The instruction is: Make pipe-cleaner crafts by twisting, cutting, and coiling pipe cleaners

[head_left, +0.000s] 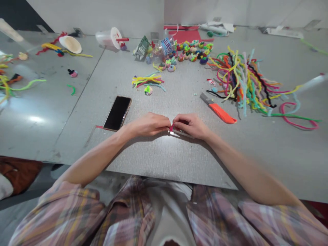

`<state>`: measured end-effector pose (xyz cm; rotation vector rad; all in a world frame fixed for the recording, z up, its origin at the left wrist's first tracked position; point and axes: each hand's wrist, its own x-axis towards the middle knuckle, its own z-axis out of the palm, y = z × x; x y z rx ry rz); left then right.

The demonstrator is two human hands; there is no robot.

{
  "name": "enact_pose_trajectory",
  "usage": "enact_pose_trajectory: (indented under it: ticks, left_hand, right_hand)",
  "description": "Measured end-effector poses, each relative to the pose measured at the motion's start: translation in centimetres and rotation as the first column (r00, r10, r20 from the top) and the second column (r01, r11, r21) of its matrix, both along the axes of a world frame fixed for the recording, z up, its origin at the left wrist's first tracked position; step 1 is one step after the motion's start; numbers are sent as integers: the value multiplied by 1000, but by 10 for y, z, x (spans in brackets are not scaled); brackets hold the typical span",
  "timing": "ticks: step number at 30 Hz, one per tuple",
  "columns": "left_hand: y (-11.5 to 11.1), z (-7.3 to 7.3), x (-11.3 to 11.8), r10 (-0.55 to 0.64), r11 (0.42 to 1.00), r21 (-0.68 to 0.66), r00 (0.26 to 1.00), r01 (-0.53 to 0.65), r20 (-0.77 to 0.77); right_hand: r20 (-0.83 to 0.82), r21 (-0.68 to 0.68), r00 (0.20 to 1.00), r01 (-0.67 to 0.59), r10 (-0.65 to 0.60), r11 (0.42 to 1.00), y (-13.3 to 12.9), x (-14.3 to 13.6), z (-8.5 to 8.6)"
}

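Observation:
My left hand [153, 124] and my right hand [191, 125] meet over the grey table [159, 153], close to its front edge. Both are closed, with the fingertips pinched on a small pink fuzzy piece [171, 128] between them. Its exact shape is mostly covered by my fingers. Left of my left hand lies a black-screened phone [117, 113]. An orange-handled cutter [222, 112] rests beyond my right hand. Farther out are a small bundle of coloured fuzzy stems [148, 81] and a little green and pink piece [148, 90].
A large pile of coloured stems [246, 82] lies at the right. Small colourful pieces [193, 50], a plastic bottle [161, 49] and a green packet [141, 49] stand at the back. A lidded cup [105, 38] lies back left, near a white dish [71, 44].

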<state>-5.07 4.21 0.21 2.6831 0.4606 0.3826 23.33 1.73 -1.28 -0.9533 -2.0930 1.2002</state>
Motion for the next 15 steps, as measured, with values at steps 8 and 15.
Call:
enact_pose_trajectory:
  ticks: [8,15]
  left_hand:
    - [0,-6,2,205,973,113,977,-199,-51]
    - [-3,-9,4,287,947,149,958,-286,13]
  right_hand:
    - [-19,241,990,141,-141,960,-4,-5,-3]
    - [-6,514,978,182,-209,838,-12,-9,0]
